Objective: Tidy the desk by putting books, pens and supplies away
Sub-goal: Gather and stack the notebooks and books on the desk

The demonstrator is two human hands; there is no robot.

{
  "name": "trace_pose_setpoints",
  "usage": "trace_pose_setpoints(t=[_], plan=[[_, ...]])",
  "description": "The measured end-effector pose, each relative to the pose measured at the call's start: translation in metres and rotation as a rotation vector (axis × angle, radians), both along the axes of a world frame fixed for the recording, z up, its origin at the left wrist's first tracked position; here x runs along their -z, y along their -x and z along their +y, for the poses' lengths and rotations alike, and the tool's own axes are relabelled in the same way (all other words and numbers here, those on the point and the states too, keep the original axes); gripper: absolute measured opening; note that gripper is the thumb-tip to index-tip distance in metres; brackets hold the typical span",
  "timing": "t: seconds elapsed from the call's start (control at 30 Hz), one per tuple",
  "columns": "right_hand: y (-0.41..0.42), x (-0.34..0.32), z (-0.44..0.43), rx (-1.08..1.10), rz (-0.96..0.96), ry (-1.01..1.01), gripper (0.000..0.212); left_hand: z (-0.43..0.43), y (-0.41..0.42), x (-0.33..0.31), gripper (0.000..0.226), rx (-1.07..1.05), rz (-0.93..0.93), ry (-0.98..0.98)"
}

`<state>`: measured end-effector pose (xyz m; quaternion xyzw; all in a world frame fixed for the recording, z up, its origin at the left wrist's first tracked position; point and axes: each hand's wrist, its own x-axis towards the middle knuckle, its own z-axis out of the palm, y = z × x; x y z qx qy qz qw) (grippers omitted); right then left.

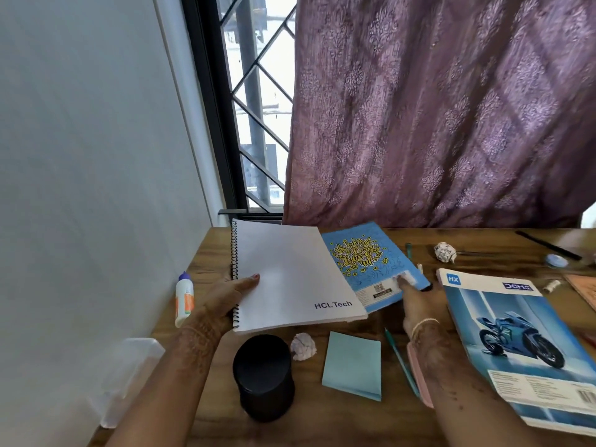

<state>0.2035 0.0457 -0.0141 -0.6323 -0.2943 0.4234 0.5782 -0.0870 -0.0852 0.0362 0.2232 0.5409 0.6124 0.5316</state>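
Observation:
My left hand (222, 301) grips the spiral edge of a white spiral notebook (290, 272) marked HCLTech, lifted slightly over the wooden desk (387, 424). To its right my right hand (419, 304) holds the near corner of a blue notebook (364, 262) with yellow lettering; the fingertips are blurred. A motorcycle-cover book (516, 343) lies at the right. A teal pen (401, 359) runs under my right wrist beside a blue paper pad (353, 362). A glue bottle (184, 298) stands at the desk's left edge.
A black cylindrical holder (263, 375) stands near the front. Crumpled paper balls (303, 346) (445, 251) lie on the desk. A clear plastic box (129, 375) sits off the left edge. A black pen (548, 245) and small items lie far right. A purple curtain (435, 108) hangs behind.

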Motion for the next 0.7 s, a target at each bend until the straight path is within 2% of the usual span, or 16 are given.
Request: trace_pose_setpoints(t=[0.1,0.17,0.27,0.33,0.43,0.53,0.6,0.7], plan=[[0.014,-0.022,0.000,0.103,0.318,-0.129,0.022,0.004,0.000,-0.006,0.046,0.046,0.016,-0.004],[0.020,-0.044,0.003,0.096,0.314,-0.259,0.010,0.008,0.000,-0.011,0.043,0.070,0.044,-0.017],[0.027,-0.077,0.001,0.022,-0.019,-0.525,0.007,0.015,-0.008,-0.020,0.035,0.101,0.084,-0.034],[0.030,-0.096,-0.011,-0.039,-0.332,-0.676,0.008,0.022,-0.017,-0.024,0.027,0.117,0.078,-0.038],[0.031,-0.116,-0.033,-0.119,-0.828,-0.831,0.010,0.040,-0.029,-0.029,0.038,0.131,0.102,-0.069],[0.033,-0.126,-0.044,-0.184,-1.169,-0.962,0.034,0.058,-0.046,-0.040,0.035,0.168,0.089,-0.119],[0.036,-0.130,-0.051,-0.232,-1.307,-1.041,0.043,0.068,-0.058,-0.049,0.025,0.195,0.052,-0.135],[0.034,-0.125,-0.059,-0.453,-1.435,-1.089,0.044,0.083,-0.075,-0.051,0.032,0.192,0.009,-0.153]])
